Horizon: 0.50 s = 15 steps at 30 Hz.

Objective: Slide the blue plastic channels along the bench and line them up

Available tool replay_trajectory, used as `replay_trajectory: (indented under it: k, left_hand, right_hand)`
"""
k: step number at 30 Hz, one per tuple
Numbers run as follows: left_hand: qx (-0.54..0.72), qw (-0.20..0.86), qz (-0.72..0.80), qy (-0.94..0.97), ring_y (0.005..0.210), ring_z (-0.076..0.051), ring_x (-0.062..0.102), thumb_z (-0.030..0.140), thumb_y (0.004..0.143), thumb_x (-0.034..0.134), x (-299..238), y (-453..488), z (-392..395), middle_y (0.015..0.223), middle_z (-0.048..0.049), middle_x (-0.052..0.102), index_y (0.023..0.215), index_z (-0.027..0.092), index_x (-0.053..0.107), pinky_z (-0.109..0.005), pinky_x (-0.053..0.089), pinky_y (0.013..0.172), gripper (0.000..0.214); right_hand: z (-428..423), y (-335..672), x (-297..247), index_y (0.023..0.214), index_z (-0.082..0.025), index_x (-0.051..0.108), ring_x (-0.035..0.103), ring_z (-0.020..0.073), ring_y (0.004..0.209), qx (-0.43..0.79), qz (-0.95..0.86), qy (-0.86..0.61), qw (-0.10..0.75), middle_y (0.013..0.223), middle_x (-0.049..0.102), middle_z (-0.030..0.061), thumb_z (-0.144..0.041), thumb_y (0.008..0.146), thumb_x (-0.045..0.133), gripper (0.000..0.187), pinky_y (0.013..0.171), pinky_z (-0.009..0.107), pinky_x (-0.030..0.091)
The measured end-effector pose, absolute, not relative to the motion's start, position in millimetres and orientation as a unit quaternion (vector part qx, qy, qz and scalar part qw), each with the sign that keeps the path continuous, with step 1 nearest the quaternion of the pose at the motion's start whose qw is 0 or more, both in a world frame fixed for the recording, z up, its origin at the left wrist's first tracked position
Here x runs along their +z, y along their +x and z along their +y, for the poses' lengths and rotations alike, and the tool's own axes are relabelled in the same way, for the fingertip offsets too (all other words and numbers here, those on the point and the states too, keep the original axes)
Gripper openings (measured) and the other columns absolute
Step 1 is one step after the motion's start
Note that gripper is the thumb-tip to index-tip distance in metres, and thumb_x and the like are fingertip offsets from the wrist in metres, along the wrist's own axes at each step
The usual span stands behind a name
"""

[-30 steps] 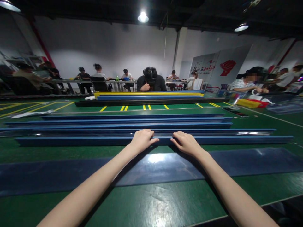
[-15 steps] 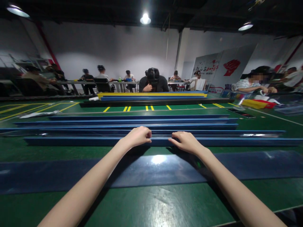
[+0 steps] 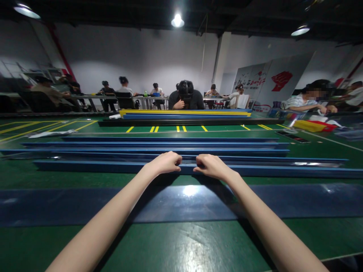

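Both my arms reach forward over a green surface [image 3: 181,241]. My left hand [image 3: 166,163] and my right hand [image 3: 209,166] sit side by side, fingers curled over the top edge of the nearest long blue strip [image 3: 85,166]. The two hands are a small gap apart near the strip's middle. Behind that strip lie several more long blue strips [image 3: 170,147] in parallel rows. A flat dark blue sheet [image 3: 297,200] lies under my forearms, running left to right.
A stack of yellow and blue strips [image 3: 184,113] lies farther back, with a person in black [image 3: 185,99] bent over behind it. Other people sit at tables along the back wall and at the right. A yellow and red item [image 3: 310,125] rests at the right.
My right hand has slid left along the strip, closing the gap to my left hand. My left hand's fingers have curled tighter over the edge. The view shifted slightly.
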<state>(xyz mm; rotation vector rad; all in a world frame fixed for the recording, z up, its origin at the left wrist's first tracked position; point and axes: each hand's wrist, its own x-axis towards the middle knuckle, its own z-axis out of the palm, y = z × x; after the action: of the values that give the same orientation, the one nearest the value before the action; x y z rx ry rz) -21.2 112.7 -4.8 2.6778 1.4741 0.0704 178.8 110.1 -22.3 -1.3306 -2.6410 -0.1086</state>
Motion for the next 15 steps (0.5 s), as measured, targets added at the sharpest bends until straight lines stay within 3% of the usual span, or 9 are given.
replay_trajectory:
  k: [15]
  left_hand:
    - [0.008,-0.015,0.466,0.884,0.074,-0.017,0.056,0.032,0.073,0.054,-1.8,-18.4,106.2,0.079,-0.0016,0.063,0.078,0.021,0.059,-0.022,0.036,0.056,0.013]
  right_hand:
    - [105.6,186.6,-20.5,0.074,-0.019,0.057,0.055,0.0135,0.071,-0.080,-0.891,-0.440,0.074,0.080,0.062,0.0022,-0.032,0.077,0.054,0.014,0.051,0.023,0.021]
